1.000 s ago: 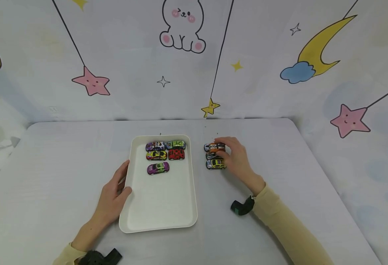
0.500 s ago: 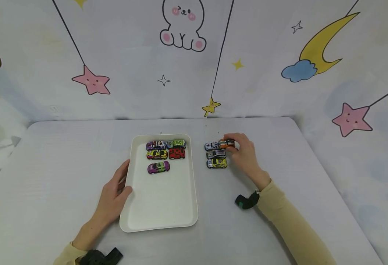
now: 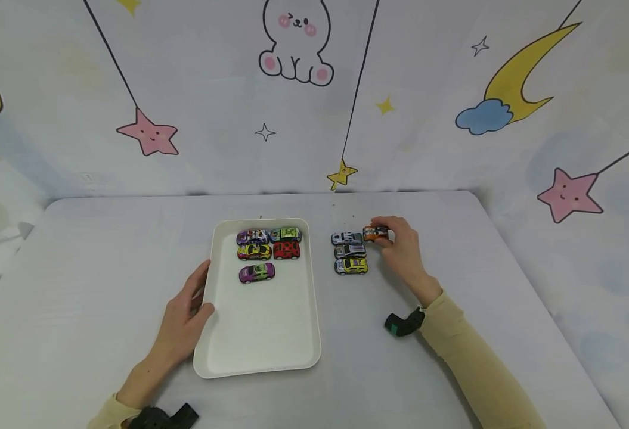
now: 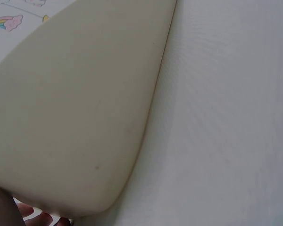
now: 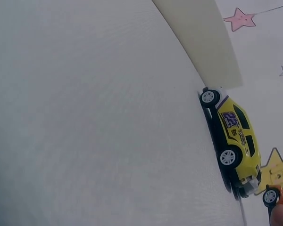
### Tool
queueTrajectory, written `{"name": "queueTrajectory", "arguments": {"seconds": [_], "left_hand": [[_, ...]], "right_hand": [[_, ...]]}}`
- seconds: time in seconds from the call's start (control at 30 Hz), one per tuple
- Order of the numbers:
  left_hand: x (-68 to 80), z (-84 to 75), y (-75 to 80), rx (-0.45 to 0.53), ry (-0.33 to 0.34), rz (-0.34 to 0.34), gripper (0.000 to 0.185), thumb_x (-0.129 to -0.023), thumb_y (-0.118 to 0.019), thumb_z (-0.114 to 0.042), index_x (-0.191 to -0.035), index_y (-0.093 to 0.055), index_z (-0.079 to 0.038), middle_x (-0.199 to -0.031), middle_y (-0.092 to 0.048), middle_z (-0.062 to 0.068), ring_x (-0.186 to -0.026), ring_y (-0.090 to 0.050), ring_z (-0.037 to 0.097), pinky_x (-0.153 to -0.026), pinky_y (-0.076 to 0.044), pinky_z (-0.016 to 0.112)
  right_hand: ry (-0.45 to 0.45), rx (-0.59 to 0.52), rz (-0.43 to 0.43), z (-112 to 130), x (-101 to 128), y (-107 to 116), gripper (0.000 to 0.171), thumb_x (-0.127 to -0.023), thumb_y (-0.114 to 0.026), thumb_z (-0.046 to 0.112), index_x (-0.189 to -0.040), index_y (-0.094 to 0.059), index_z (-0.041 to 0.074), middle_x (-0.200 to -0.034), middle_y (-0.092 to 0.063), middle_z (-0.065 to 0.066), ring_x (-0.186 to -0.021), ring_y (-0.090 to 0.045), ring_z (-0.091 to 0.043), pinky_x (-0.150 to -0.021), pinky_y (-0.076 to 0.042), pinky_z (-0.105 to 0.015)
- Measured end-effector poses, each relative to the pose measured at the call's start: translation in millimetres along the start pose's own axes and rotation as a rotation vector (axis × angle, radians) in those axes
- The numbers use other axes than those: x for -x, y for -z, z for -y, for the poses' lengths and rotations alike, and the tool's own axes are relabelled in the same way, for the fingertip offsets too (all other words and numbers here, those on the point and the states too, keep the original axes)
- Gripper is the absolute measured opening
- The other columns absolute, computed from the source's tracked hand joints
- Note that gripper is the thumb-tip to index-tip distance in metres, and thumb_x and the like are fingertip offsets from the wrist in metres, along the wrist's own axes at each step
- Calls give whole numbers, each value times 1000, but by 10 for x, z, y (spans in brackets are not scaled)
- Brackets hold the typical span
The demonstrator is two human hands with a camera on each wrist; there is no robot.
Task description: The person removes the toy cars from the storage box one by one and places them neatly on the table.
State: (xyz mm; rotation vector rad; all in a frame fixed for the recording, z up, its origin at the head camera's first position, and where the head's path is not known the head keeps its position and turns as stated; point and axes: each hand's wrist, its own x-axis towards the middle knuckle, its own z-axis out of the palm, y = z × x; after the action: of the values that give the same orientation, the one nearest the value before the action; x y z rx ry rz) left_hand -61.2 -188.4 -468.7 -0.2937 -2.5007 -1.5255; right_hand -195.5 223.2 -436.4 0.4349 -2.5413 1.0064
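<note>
My right hand (image 3: 404,255) pinches an orange toy car (image 3: 373,233) between thumb and fingertips, right beside the back end of a silver-white toy car (image 3: 346,239). A dark grey toy car (image 3: 349,251) and a yellow toy car (image 3: 351,266) line up below the silver-white one. My left hand (image 3: 182,325) holds the left edge of a white tray (image 3: 263,363), thumb over the rim and fingers along the outside. Inside the tray, several toy cars sit toward the far end, among them a red one (image 3: 286,250) and a purple-green one (image 3: 257,273).
The tray and loose cars stand on a white-covered table (image 3: 105,256). A wall with cartoon drawings (image 3: 201,95) rises behind it. Each wrist wears a black camera, the right one (image 3: 404,323) hanging close over the table.
My right hand has drawn the orange car from over the silver-white car to its right, uncovering the silver-white and dark grey cars. The left hand and tray stay in place.
</note>
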Motion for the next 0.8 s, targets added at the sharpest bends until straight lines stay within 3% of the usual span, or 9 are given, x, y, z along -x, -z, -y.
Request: {"name": "queueTrajectory", "arguments": {"seconds": [0.37, 0.8], "left_hand": [[7, 4, -10, -6, -8, -3, 74, -86, -48, 12, -156, -31, -5, -151, -44, 25, -128, -52, 46, -95, -38, 4], [-1, -2, -2, -3, 2, 1, 74, -86, -48, 12, -156, -31, -5, -152, -43, 26, -126, -54, 48, -94, -38, 4]], "right_hand": [[-49, -22, 30, -105, 43, -28, 42, -81, -66, -18, -119, -68, 0, -114, -68, -19, -108, -61, -37, -93, -48, -53], [-20, -31, 31, -185, 63, -98, 41, -80, -69, -17, -117, -69, 0, -114, -68, -18, -110, -61, -36, -95, -48, -52]]}}
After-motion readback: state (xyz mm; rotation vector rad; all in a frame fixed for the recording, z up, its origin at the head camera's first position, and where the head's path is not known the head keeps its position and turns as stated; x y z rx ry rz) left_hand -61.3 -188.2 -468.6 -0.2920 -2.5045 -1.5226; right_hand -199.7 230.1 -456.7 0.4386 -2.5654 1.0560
